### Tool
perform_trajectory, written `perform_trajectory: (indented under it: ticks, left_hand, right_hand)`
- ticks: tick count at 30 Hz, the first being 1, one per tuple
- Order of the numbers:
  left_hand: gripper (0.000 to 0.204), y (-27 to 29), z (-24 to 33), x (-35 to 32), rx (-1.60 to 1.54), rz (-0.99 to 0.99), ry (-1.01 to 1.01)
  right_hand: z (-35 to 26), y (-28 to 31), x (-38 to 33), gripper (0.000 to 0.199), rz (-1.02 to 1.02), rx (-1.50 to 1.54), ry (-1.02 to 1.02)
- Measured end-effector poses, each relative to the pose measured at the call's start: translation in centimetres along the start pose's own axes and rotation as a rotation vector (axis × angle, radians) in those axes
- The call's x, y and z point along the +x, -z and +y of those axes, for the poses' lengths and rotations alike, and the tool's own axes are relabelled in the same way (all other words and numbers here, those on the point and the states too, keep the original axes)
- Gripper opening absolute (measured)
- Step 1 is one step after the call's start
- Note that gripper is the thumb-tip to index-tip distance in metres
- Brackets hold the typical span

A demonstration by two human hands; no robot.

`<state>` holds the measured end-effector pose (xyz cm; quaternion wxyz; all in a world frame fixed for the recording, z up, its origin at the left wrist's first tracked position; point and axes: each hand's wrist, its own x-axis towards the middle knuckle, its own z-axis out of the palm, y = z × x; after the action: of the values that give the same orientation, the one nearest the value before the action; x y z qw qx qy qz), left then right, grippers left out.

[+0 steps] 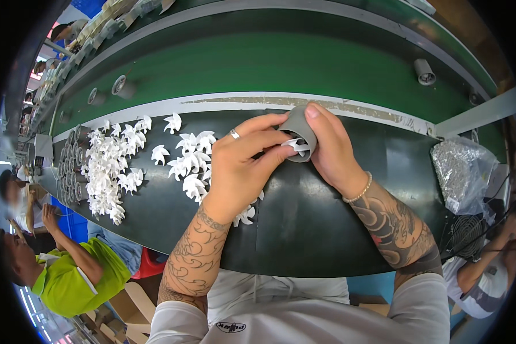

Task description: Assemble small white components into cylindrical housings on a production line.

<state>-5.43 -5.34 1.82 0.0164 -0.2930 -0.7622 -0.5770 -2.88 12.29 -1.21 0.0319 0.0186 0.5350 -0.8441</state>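
My right hand [329, 149] grips a short grey plastic ring [300, 125], tilted with its mouth toward me. My left hand [243, 163], with a ring on one finger, pinches a small white fan impeller [297, 146] at the mouth of the grey ring. Both hands hover over the dark worktop [304, 223]. Several loose white impellers [192, 163] lie just left of my left hand, and a bigger heap of impellers [112, 166] sits further left.
A green conveyor belt [269, 63] runs behind the worktop, carrying grey rings [123, 87] and one grey ring at the right [425, 71]. Stacked grey rings [69, 166] line the left edge. A clear bag of parts [461, 169] and a black fan grille [464, 232] sit right. Other people work nearby.
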Motion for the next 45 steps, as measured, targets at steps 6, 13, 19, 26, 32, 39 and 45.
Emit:
perform_trajectory:
  ticks: [6, 13, 19, 26, 32, 39, 45]
  left_hand:
    - [0.014, -0.2, -0.4, -0.1, -0.103, 0.024, 0.005]
    - [0.017, -0.2, -0.9, -0.1, -0.069, 0.02, -0.043]
    - [0.026, 0.1, -0.3, 0.3, -0.244, -0.027, 0.241]
    - [0.041, 2.8, -0.4, 1.7, 0.453, -0.156, -0.194]
    - [0.036, 3.0, -0.7, 0.2, 0.676, -0.226, -0.091]
    - [0.018, 2.4, -1.9, 0.6, 0.554, -0.181, -0.169]
    - [0.016, 2.4, -1.2, 1.0, 0.315, 0.033, -0.161]
  right_hand:
    - [0.2, 0.2, 0.1, 0.03, -0.018, 0.001, -0.002]
    - [0.1, -0.1, -0.2, 0.032, -0.001, -0.064, 0.005]
    - [0.0, -0.4, -0.7, 0.033, -0.006, -0.167, -0.004]
    - [-0.3, 0.6, 1.0, 0.022, 0.212, -0.511, 0.362]
    - [-1.6, 3.7, 2.1, 0.032, 0.519, -1.255, 0.533]
    - [-1.3, 5.2, 2.7, 0.068, 0.482, -0.96, 0.429]
    - [-8.2, 12.9, 6.7, 0.055, 1.156, -1.697, 0.764]
